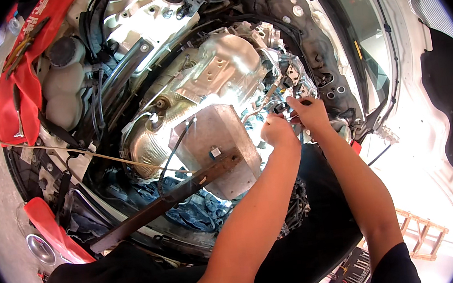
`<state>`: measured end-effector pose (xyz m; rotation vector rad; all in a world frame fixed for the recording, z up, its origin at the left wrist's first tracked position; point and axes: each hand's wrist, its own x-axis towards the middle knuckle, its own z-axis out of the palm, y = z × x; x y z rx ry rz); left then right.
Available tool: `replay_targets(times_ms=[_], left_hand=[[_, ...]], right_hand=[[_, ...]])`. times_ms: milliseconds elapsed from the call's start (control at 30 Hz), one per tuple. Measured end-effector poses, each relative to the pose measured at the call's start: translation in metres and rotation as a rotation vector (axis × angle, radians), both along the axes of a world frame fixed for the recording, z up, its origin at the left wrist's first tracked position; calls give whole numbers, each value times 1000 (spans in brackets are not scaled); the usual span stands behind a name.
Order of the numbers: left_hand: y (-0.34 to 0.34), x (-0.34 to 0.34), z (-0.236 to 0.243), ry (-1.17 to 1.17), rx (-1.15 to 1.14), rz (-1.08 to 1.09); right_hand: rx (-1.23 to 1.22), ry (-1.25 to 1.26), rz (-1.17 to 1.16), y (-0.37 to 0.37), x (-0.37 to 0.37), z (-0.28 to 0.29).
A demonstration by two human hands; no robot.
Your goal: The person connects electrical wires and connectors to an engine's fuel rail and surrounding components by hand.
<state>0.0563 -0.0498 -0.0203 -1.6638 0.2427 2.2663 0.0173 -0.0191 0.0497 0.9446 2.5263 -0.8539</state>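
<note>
Both my hands work close together at the right rear of the open engine bay, over a cluster of wiring and small metal fittings (293, 79). My left hand (279, 130) is closed, its fingers curled in at the edge of the cluster; what it grips is hidden. Just beside it, my right hand (312, 113) has thumb and fingers bent together around a small part too tiny to name. Left of the hands lies a silvery heat shield (224, 64) on the engine. Nearer to me is a worn metal plate (221, 142).
A rusty flat bar (172, 199) crosses from the plate to the front left. A thin pale rod (95, 155) reaches over the bay. Red fender covers (8, 109) carry hand tools. A whitish reservoir (64, 95) sits at left. Toolbox (353, 272) and wooden frame (421, 234) stand lower right.
</note>
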Motion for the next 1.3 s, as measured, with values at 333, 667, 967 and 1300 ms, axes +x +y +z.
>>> replay_targets(times_ms=[333, 667, 967, 1300], left_hand=[[-10, -8, -14, -77, 32, 69], [18, 1, -21, 110, -384, -49], [27, 7, -6, 218, -701, -372], [6, 16, -21, 465, -783, -261]], right_hand=[[-135, -155, 54, 5, 3, -17], [-234, -33, 90, 2, 5, -42], [-81, -60, 456, 17, -20, -36], [-331, -134, 359, 2, -17, -32]])
